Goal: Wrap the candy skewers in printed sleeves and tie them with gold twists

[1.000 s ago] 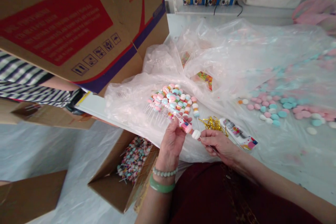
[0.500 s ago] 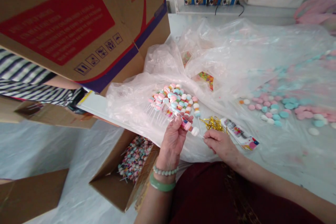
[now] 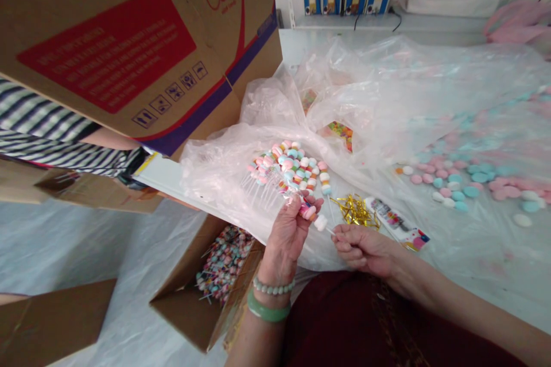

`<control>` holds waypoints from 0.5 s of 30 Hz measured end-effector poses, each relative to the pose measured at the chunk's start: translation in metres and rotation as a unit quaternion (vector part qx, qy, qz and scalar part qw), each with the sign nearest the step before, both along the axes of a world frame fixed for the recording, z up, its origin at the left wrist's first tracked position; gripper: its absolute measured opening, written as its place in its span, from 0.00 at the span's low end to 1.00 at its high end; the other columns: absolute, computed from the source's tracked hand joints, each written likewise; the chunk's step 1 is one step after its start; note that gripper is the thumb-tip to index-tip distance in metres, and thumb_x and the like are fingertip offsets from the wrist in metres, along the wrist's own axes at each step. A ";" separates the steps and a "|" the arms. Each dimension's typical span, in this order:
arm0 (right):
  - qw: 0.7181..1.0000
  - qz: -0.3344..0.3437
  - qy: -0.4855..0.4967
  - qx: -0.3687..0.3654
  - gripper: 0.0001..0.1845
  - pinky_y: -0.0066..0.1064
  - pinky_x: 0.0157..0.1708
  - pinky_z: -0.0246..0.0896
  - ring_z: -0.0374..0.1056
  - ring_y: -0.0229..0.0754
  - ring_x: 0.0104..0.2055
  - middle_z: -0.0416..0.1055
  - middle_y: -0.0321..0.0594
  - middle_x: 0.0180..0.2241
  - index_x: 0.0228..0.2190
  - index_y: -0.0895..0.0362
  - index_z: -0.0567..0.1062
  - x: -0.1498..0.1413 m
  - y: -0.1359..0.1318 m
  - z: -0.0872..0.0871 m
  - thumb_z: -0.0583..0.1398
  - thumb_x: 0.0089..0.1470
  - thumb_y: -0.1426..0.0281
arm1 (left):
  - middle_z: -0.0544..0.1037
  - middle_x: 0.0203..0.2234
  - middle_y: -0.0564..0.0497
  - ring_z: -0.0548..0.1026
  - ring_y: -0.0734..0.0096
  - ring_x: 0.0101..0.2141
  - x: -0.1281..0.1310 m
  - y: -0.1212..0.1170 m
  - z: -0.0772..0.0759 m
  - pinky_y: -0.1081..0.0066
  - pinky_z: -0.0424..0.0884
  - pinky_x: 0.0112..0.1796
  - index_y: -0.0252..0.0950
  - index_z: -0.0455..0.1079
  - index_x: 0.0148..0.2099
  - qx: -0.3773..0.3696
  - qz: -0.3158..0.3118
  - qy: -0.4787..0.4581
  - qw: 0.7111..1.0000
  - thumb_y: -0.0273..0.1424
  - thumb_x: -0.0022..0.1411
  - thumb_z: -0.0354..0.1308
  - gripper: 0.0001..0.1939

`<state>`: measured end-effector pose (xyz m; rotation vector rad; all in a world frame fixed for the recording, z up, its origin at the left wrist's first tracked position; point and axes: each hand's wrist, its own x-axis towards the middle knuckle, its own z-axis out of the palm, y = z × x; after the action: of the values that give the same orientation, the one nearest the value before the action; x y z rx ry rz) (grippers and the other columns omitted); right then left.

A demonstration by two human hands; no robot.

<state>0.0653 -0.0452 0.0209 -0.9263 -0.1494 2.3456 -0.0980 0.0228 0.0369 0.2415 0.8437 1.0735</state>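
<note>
Now, a pink-and-white candy skewer (image 3: 310,214) sits near centre, its candy end clamped in the left hand (image 3: 284,238), its thin stick pinched by the right hand (image 3: 364,250), hands just apart, beside a pastel skewer bunch (image 3: 286,169) on plastic sheeting (image 3: 387,97).
</note>
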 end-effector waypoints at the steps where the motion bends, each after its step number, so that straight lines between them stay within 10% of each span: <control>1: 0.999 -0.010 -0.040 0.015 0.15 0.19 0.12 0.29 0.41 0.24 0.13 0.55 0.23 0.14 0.25 0.56 0.62 -0.002 -0.001 0.000 0.66 0.42 0.71 | 0.76 0.30 0.47 0.76 0.70 0.33 0.001 0.000 0.001 0.61 0.73 0.45 0.30 0.73 0.38 -0.007 0.004 0.000 1.000 0.33 0.59 0.61 0.09; 11: 0.972 -0.039 -0.217 0.086 0.16 0.22 0.12 0.30 0.41 0.25 0.11 0.57 0.24 0.13 0.23 0.56 0.63 -0.016 0.002 0.013 0.65 0.40 0.63 | 0.71 0.23 0.52 0.73 0.72 0.27 0.024 -0.010 0.001 0.62 0.72 0.41 0.32 0.69 0.29 0.008 0.024 0.031 0.999 0.37 0.63 0.54 0.14; 15: 0.958 -0.053 -0.254 0.126 0.16 0.23 0.13 0.29 0.42 0.25 0.11 0.58 0.24 0.14 0.23 0.56 0.64 -0.012 0.005 0.018 0.64 0.41 0.60 | 0.76 0.31 0.48 0.76 0.64 0.35 0.010 -0.002 0.001 0.61 0.71 0.42 0.32 0.71 0.37 -0.002 -0.068 -0.022 0.997 0.38 0.58 0.61 0.12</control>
<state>0.0533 -0.0406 0.0385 -1.3467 -0.5738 1.8903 -0.0880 0.0206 0.0377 0.2677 0.7791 0.9457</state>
